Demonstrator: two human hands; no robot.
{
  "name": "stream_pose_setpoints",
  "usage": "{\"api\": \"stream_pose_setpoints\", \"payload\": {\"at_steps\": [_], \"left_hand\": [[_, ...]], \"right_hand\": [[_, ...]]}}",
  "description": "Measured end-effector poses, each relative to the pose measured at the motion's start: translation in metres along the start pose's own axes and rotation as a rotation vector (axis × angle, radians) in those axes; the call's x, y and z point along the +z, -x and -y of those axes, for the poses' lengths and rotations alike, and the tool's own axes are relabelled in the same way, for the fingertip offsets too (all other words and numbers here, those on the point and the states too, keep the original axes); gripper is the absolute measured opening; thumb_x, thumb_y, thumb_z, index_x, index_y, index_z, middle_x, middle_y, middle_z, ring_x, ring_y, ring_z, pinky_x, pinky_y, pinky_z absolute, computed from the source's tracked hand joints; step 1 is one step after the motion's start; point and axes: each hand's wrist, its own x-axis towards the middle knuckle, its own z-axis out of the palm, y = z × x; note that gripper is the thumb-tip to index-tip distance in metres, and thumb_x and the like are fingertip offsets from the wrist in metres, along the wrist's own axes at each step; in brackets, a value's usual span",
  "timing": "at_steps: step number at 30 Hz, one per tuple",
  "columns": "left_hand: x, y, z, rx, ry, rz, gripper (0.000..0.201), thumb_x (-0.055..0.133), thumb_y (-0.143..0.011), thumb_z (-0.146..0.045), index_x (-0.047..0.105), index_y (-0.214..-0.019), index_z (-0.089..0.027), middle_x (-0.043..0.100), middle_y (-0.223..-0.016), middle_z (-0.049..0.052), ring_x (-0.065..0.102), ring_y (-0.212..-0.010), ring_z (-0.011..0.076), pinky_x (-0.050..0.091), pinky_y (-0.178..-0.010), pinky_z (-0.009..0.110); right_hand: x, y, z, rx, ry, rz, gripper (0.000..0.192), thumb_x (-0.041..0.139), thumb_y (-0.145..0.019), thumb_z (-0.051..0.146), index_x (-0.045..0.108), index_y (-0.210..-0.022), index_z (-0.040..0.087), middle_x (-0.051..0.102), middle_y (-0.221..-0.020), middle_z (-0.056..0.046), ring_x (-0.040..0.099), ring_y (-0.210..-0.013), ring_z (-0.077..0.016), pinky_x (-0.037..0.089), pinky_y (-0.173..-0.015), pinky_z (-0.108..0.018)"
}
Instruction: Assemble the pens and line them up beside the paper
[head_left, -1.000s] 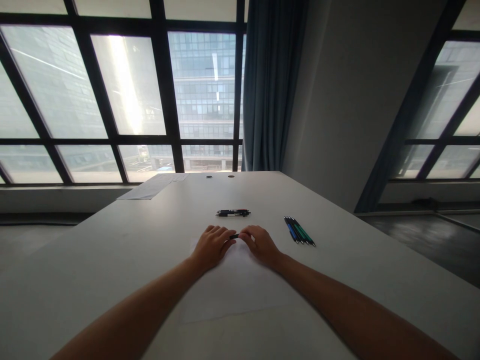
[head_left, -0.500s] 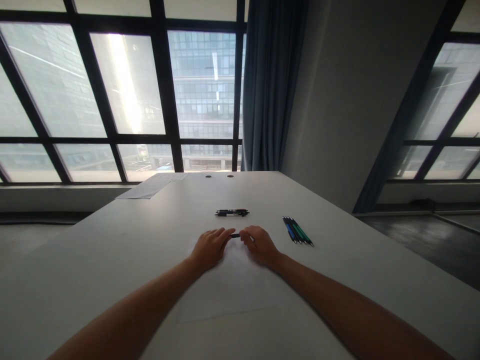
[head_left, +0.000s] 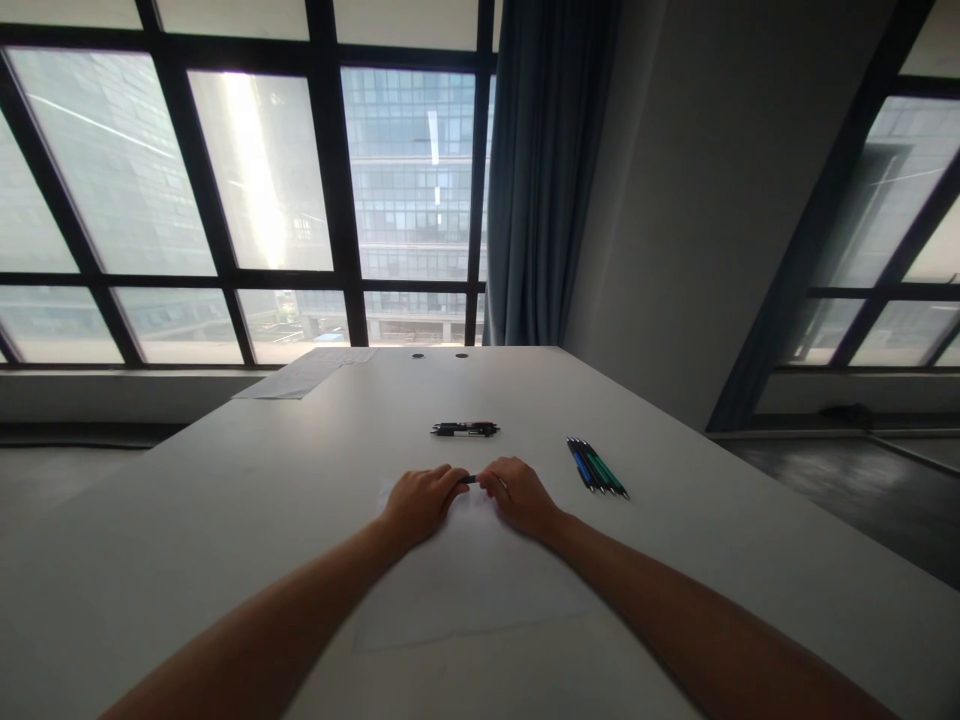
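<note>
Head cam: L hand [head_left: 421,503] & R hand [head_left: 521,494] close tog., both pinching dark slim item [head_left: 470,480] nr far end of paper [head_left: 465,585]; blk pens [head_left: 465,431] beyond paper, blue/grn pens [head_left: 598,467] R of it.

One camera, worn on the person's head, looks forward and down along a white table [head_left: 225,540], whose far edge lies toward 12 o'clock. The wide view is near enough to take in both forearms [head_left: 300,615], entering around 8 and 4 o'clock. Beyond, windows [head_left: 259,170] span 9 to 12 o'clock; a grey wall [head_left: 697,200] stands at 2.
</note>
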Motion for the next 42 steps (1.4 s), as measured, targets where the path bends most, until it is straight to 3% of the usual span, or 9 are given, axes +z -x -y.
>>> {"api": "stream_pose_setpoints", "payload": {"at_steps": [7,14,16,22,26,31,35,39,42], "left_hand": [[0.0001,-0.0007,0.0002,-0.005,0.007,0.022,0.033,0.035,-0.101,-0.042,0.060,-0.117,-0.027,0.070,-0.100,0.004,0.068,-0.082,0.0192,0.048,-0.069,0.027],[-0.0004,-0.0005,-0.0004,-0.013,0.053,0.019,0.030,0.040,-0.100,-0.038,0.061,-0.118,-0.027,0.069,-0.098,0.005,0.068,-0.079,0.0185,0.049,-0.070,0.028],[-0.0006,-0.0005,-0.0003,-0.018,0.066,0.010,0.030,0.040,-0.100,-0.037,0.061,-0.118,-0.026,0.070,-0.099,0.005,0.068,-0.079,0.0185,0.050,-0.070,0.028],[0.0014,-0.0015,0.0005,-0.034,0.068,-0.010,0.031,0.040,-0.100,-0.038,0.062,-0.117,-0.026,0.070,-0.099,0.006,0.068,-0.080,0.0198,0.050,-0.070,0.029],[0.0009,-0.0019,0.0007,-0.042,0.075,-0.004,0.030,0.041,-0.100,-0.036,0.062,-0.118,-0.026,0.070,-0.099,0.005,0.068,-0.080,0.0182,0.050,-0.072,0.027],[0.0004,-0.0019,0.0010,-0.054,0.062,-0.007,0.031,0.040,-0.100,-0.038,0.063,-0.117,-0.026,0.071,-0.100,0.005,0.068,-0.081,0.0195,0.050,-0.071,0.029],[0.0007,-0.0024,0.0011,-0.061,0.053,0.006,0.031,0.041,-0.100,-0.036,0.062,-0.119,-0.026,0.071,-0.101,0.004,0.069,-0.083,0.0202,0.050,-0.071,0.029],[0.0010,-0.0027,0.0010,-0.059,0.038,0.010,0.032,0.040,-0.100,-0.039,0.063,-0.118,-0.026,0.072,-0.101,0.005,0.069,-0.082,0.0205,0.050,-0.070,0.029],[0.0009,-0.0024,0.0007,-0.057,0.035,0.007,0.032,0.040,-0.100,-0.038,0.063,-0.118,-0.026,0.072,-0.101,0.005,0.069,-0.082,0.0202,0.050,-0.070,0.029]], "right_hand": [[-0.0032,-0.0005,0.0019,0.015,-0.066,0.007,0.049,0.042,-0.101,0.045,0.067,-0.068,0.019,0.069,-0.070,-0.005,0.060,-0.069,-0.0185,0.042,-0.076,-0.033],[-0.0042,0.0008,-0.0002,-0.011,-0.098,-0.046,0.021,0.061,-0.092,0.039,0.069,-0.092,0.019,0.070,-0.085,-0.006,0.062,-0.081,-0.0200,0.045,-0.082,-0.035],[-0.0037,0.0010,0.0003,0.024,-0.093,-0.077,0.031,0.070,-0.084,0.043,0.066,-0.102,0.018,0.068,-0.090,-0.006,0.062,-0.082,-0.0201,0.045,-0.081,-0.035],[-0.0014,0.0012,0.0001,0.091,-0.084,-0.001,0.037,0.042,-0.099,0.036,0.061,-0.073,0.018,0.064,-0.072,-0.004,0.058,-0.070,-0.0178,0.042,-0.074,-0.033],[-0.0007,0.0020,-0.0002,0.081,-0.126,-0.064,0.024,0.066,-0.085,0.036,0.060,-0.099,0.018,0.066,-0.092,-0.005,0.059,-0.077,-0.0182,0.045,-0.076,-0.033],[-0.0016,0.0017,0.0011,0.117,-0.117,-0.014,0.019,0.050,-0.095,0.029,0.060,-0.083,0.018,0.065,-0.079,-0.004,0.059,-0.073,-0.0171,0.045,-0.074,-0.032],[-0.0019,0.0019,0.0018,0.111,-0.127,-0.027,0.020,0.065,-0.085,0.028,0.058,-0.101,0.018,0.065,-0.093,-0.005,0.059,-0.075,-0.0168,0.045,-0.075,-0.032],[-0.0014,0.0021,0.0014,0.128,-0.125,-0.004,0.016,0.052,-0.094,0.030,0.060,-0.085,0.018,0.064,-0.079,-0.004,0.057,-0.071,-0.0171,0.044,-0.072,-0.031],[-0.0015,0.0020,0.0019,0.111,-0.151,-0.042,0.011,0.060,-0.088,0.028,0.059,-0.094,0.018,0.065,-0.087,-0.005,0.058,-0.076,-0.0174,0.045,-0.074,-0.031]]}}
